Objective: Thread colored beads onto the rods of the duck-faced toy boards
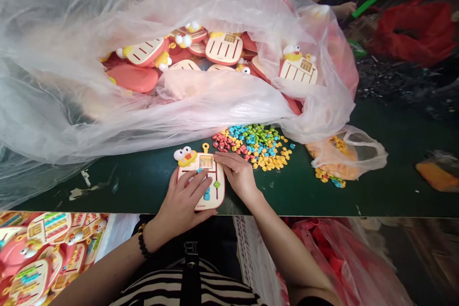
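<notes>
In front of me at the table edge is a cream and red sliding puzzle toy (210, 203), with a yellow bug-eyed head, a small window and slots. Blue pieces and a green one sit in its slots. My left hand (184, 198) grips the toy from the left; its fingers spread across the face and its thumb lies along the bottom edge. At the upper right corner, my right hand (238, 174) holds the toy's side with its fingers together, the thumb partly hidden. Just beyond lies a pile of small red, blue, green and yellow pieces (263, 141).
A large translucent plastic bag (172, 110) full of similar toys fills the table's far side. To the right is a small bag (337, 158) of yellow pieces. More toys (39, 258) with coloured pieces lie below left. Another person's arm (344, 9) shows at the back right.
</notes>
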A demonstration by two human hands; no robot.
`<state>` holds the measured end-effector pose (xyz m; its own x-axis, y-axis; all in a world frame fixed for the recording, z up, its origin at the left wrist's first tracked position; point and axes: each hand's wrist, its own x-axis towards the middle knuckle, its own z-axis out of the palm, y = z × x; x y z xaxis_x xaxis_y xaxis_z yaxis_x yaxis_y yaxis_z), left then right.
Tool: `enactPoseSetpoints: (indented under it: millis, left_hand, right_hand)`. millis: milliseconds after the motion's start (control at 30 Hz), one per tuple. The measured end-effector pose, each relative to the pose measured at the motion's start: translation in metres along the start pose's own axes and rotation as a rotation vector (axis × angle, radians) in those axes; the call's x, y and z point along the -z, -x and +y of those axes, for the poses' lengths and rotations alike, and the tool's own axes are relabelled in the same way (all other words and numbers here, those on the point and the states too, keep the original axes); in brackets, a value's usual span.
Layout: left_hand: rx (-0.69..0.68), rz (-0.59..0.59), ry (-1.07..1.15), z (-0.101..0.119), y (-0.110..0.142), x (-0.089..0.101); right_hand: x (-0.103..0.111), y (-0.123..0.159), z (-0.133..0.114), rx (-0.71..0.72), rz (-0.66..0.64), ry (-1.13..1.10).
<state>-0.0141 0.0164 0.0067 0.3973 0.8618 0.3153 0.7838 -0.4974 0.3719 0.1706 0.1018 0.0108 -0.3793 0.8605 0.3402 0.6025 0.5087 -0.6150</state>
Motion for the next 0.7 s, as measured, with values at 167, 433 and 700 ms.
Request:
enactPoseSetpoints:
  millis: [167, 433, 700]
  left_hand:
    - [0.013, -0.009, 0.013, 0.0, 0.0, 0.0]
    - [0.0, 0.012, 0.035, -0.001, 0.001, -0.001]
    - [0.0, 0.003, 0.035, -0.002, 0.001, 0.0]
  right_hand:
    - [0.001, -0.002, -0.001, -0.004, 0.025, 0.089]
    - [0.011, 0.013, -0.016, 0.053, -0.035, 0.096]
    - [0.062, -0.036, 0.047, -0.259, 0.075, 0.536]
